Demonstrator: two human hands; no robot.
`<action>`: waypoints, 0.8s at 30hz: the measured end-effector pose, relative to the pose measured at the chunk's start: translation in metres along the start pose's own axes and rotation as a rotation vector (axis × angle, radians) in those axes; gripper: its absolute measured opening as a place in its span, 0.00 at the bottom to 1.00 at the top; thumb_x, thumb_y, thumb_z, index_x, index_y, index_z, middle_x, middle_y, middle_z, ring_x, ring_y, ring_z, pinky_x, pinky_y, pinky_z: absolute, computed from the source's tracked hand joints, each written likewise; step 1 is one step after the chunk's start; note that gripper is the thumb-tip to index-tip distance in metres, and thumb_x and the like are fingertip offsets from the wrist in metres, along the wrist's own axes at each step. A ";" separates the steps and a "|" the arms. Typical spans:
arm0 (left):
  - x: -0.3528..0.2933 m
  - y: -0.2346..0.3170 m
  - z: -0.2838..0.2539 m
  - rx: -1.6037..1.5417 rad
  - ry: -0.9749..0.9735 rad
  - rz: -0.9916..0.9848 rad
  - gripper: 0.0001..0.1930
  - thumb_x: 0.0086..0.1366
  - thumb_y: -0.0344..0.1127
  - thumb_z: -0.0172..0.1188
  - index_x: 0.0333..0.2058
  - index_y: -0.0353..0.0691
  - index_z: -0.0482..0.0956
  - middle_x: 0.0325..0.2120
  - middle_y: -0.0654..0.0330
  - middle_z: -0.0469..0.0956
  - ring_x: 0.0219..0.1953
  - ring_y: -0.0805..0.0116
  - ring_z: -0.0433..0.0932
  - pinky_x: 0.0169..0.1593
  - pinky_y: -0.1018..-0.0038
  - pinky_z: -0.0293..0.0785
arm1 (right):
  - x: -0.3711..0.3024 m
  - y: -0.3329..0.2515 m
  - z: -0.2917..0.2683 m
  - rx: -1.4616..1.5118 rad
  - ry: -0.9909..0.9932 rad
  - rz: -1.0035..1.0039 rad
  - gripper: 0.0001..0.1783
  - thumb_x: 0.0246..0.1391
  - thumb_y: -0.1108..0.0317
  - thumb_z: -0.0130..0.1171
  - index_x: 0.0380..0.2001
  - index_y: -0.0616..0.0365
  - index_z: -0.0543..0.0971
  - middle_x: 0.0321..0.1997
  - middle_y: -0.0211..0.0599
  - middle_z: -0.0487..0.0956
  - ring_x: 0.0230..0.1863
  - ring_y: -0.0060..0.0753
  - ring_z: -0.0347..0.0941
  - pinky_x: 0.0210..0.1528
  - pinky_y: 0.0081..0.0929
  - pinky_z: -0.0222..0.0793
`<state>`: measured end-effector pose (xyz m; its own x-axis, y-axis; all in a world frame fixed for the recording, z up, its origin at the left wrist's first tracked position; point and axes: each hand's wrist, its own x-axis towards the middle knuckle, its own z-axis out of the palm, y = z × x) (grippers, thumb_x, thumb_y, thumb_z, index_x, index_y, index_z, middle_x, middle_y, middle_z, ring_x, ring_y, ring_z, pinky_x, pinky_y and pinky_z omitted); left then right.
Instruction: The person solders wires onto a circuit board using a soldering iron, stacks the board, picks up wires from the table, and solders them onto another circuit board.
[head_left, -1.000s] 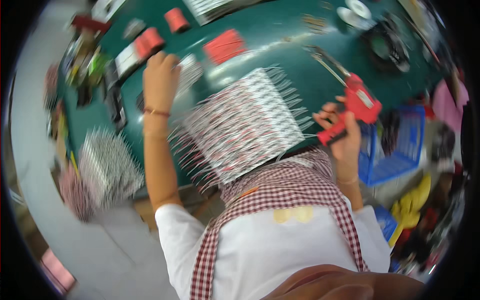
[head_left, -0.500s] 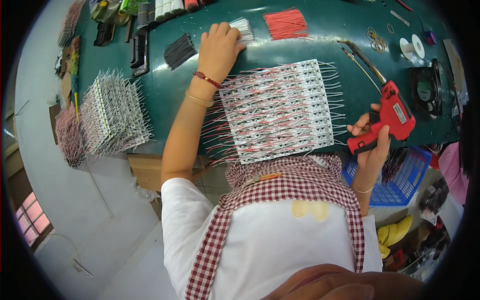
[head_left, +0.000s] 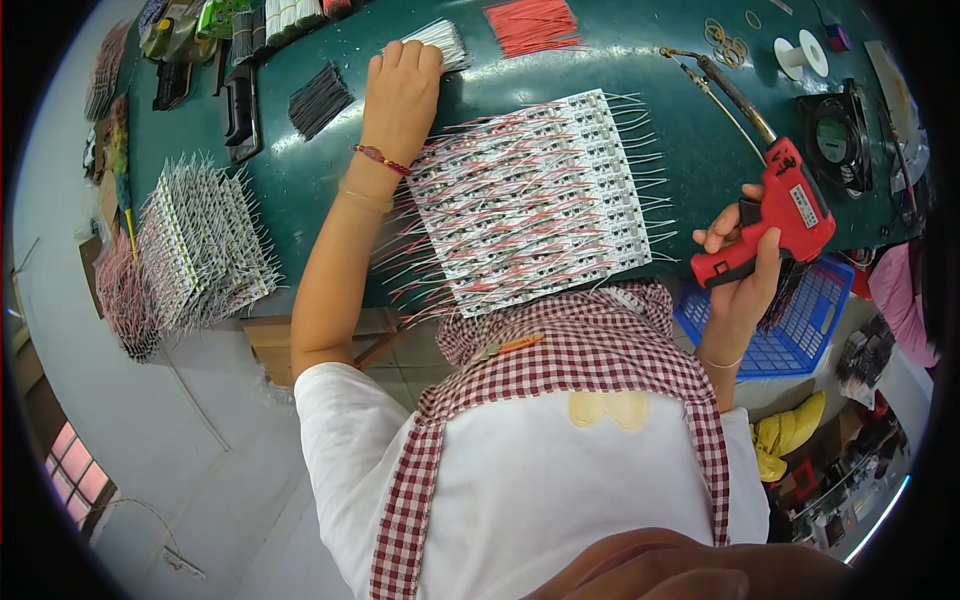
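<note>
Shifted leftward in view since half a second ago, the wired white panel (head_left: 535, 205) lies at the green table's (head_left: 690, 140) near edge, while the left hand (head_left: 403, 90), also further left, meets the white wire bundle (head_left: 445, 42), its grip impossible to tell, and the right hand (head_left: 742, 285) clasps a red soldering gun (head_left: 795, 205).

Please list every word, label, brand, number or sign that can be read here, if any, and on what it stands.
No text here can be read.
White label on the red soldering gun: print too small.
Dark marks on the gun's upper body: unclear.
Centre label on the black fan: too small to read.
</note>
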<state>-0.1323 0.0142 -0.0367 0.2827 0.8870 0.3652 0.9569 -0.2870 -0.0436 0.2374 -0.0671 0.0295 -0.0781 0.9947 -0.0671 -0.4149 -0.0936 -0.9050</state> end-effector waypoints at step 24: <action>-0.003 0.021 -0.016 -1.579 0.246 -0.545 0.04 0.66 0.26 0.51 0.38 0.32 0.72 0.32 0.58 0.76 0.34 0.70 0.78 0.41 0.77 0.76 | 0.000 -0.006 0.002 0.013 -0.020 -0.019 0.28 0.64 0.52 0.46 0.55 0.68 0.61 0.31 0.42 0.74 0.27 0.27 0.73 0.39 0.33 0.78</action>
<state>-0.1139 -0.0005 -0.0244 -0.1968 0.9680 0.1558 -0.1072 -0.1792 0.9780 0.2378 -0.0671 0.0361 -0.0879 0.9953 -0.0417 -0.4286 -0.0755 -0.9003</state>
